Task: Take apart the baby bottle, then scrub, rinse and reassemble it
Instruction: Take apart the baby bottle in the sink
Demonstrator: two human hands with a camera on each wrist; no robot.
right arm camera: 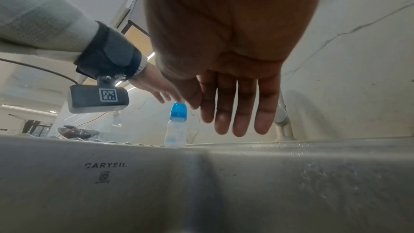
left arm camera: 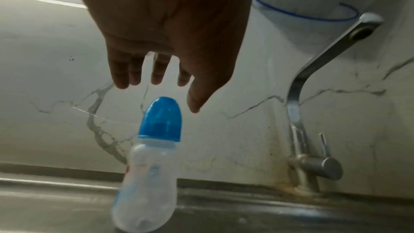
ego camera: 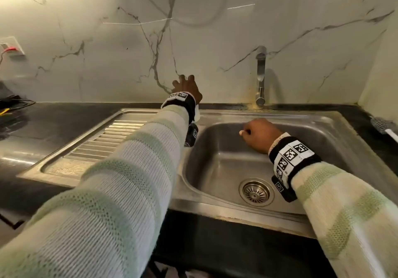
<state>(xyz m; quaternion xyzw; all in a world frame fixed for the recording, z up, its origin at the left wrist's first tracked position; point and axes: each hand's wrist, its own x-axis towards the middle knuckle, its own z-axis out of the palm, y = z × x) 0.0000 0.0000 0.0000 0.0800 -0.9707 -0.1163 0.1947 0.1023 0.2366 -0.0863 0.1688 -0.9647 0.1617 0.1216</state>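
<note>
- Bottle stands upright on back rim of sink, left of tap, blue cap on.
- Left hand just above cap, fingers spread & straight, holding nothing, not touching.
- Right hand over basin; fingers straight in wrist view, holds nothing.
- Looks empty, so prob. light, tips easily; thin plastic, stiff enough; maybe slick if wet.
- Best hold: body at waist, not cap, which may pop off.
</note>
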